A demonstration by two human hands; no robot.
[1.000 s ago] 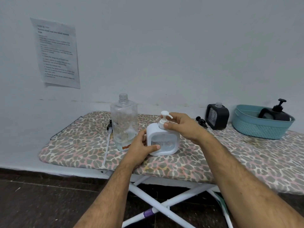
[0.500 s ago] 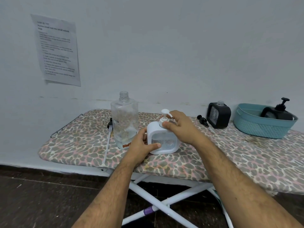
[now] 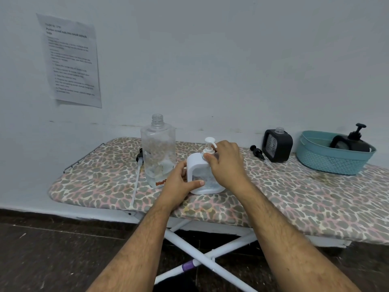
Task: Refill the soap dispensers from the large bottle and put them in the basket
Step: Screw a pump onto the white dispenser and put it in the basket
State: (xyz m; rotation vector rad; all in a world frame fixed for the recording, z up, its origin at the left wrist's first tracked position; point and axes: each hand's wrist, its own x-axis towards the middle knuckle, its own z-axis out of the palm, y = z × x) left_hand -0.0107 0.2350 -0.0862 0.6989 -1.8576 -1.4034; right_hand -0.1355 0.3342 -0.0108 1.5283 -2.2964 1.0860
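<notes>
The leopard-print padded table [image 3: 294, 199] carried a teal plastic basket [image 3: 328, 163] at far right, holding one black pump dispenser [image 3: 351, 142]. A large clear uncapped bottle [image 3: 157, 152] stood left of my square white soap dispenser [image 3: 197, 171]. My left hand [image 3: 179, 184] gripped its side; my right hand [image 3: 227, 163] pinched its white pump collar [image 3: 208, 151].

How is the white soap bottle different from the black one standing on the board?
The white dispenser has its pump on; the black dispenser has an open neck, its pump lying beside it. Left hand and right hand hold the white one; nobody touches the black one. Both stand upright.
</notes>
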